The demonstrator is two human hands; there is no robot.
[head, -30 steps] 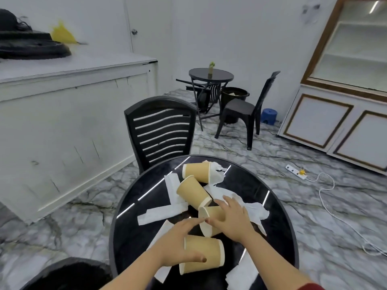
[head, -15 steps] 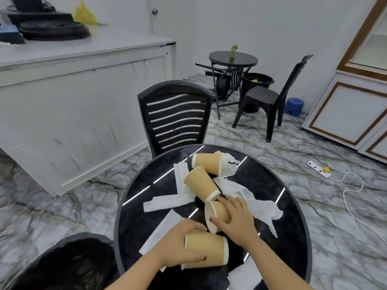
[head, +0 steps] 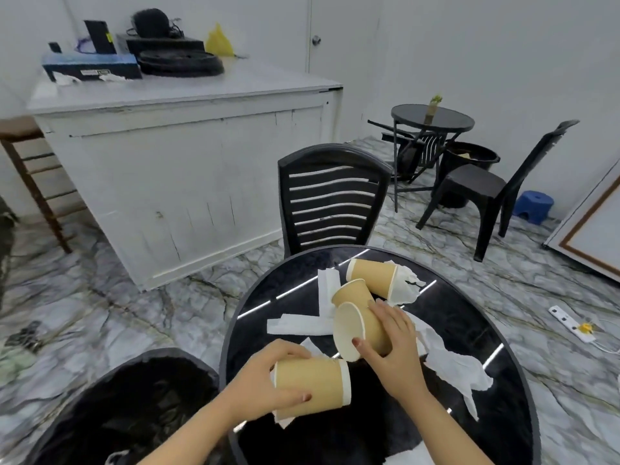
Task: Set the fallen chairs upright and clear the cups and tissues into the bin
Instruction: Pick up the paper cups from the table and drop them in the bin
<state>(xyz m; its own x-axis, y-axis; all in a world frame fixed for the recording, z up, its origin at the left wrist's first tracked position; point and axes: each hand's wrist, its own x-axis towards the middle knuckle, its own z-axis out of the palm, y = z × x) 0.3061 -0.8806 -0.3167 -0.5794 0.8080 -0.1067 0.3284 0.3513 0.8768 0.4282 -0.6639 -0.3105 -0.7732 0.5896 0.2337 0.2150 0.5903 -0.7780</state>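
Several tan paper cups lie on a round black table (head: 469,333) among white tissues (head: 453,364). My left hand (head: 265,380) grips one cup (head: 315,384) lying on its side near the table's front left. My right hand (head: 392,344) grips a second cup (head: 359,330), tipped with its mouth toward me. Two more cups (head: 372,275) lie behind them, one with crumpled tissue at its mouth. A bin lined with a black bag (head: 127,407) stands at the table's left. A black chair (head: 332,199) stands upright behind the table.
A white counter (head: 188,135) fills the left. At the back right is a second round table (head: 432,119) with a fallen chair (head: 412,146) behind it, an upright black chair (head: 486,186) and a blue stool (head: 533,206). A power strip (head: 570,323) lies on the marble floor.
Both hands have closed round their cups and lifted them slightly. My view has swung left, bringing the bin and counter further into sight.
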